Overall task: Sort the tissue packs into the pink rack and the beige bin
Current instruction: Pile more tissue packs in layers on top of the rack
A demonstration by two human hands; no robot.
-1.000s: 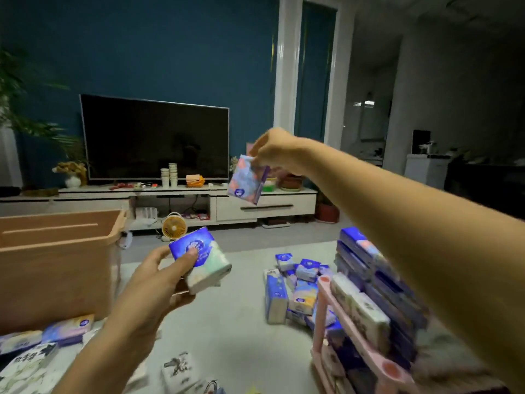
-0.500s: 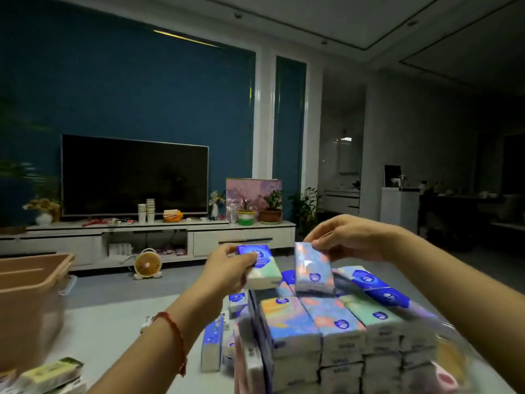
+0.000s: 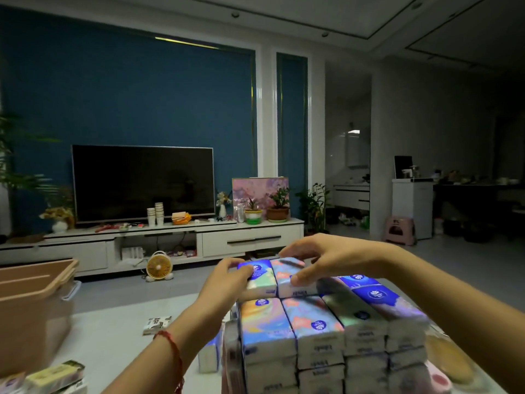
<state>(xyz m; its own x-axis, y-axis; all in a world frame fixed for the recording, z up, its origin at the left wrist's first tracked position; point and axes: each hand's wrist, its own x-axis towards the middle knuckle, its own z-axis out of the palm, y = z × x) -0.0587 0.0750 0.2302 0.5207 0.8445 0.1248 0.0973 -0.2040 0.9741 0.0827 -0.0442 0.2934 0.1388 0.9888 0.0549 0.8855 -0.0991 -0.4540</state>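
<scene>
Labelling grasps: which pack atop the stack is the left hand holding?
The blue-topped pack, leftmost of the two; the left hand grips its left end. The pink-patterned pack beside it is in the right hand.

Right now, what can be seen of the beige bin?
The beige bin stands upright on the floor at the left, cut off by the frame. It looks like plastic, open-topped, with a thick rim and a pale handle at its right end. Its contents are hidden. Loose packs lie by its base.

dim room | glare on wall trim | blurred edges
</scene>
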